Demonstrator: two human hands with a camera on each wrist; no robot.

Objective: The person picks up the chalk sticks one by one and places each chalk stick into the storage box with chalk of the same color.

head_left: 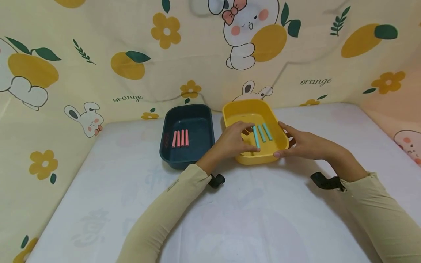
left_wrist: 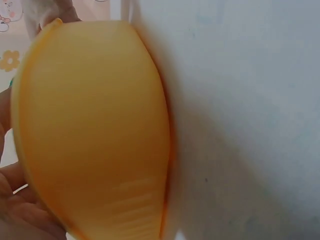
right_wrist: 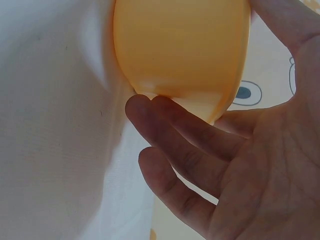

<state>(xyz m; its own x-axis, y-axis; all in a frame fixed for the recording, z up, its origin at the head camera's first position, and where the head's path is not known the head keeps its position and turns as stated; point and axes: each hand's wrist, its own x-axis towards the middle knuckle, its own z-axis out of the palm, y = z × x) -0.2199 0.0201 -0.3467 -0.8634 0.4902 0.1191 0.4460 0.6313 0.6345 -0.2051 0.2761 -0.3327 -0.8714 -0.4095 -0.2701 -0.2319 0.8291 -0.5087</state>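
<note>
Inside the yellow tray (head_left: 245, 159), my left hand (head_left: 235, 138) pinches a teal chalk stick (head_left: 255, 137) lengthwise, index finger at its far end and thumb at its near end. Two more teal chalk sticks (head_left: 264, 132) lie just right of it on the tray floor. My right hand (head_left: 304, 144) grips the tray's right side, thumb at the near corner and fingers along the side wall. In the right wrist view, fingertips of the right hand (right_wrist: 200, 150) rest against the yellow wall. The left wrist view mostly shows the tray's outer wall (left_wrist: 95, 125), hiding the chalk.
Left of the yellow tray stands a dark blue tray (head_left: 200, 146) with several pink chalk sticks (head_left: 182, 138) side by side in it. Both trays sit on a white-covered table (head_left: 230, 219), near a printed cloth backdrop (head_left: 197, 54) behind them.
</note>
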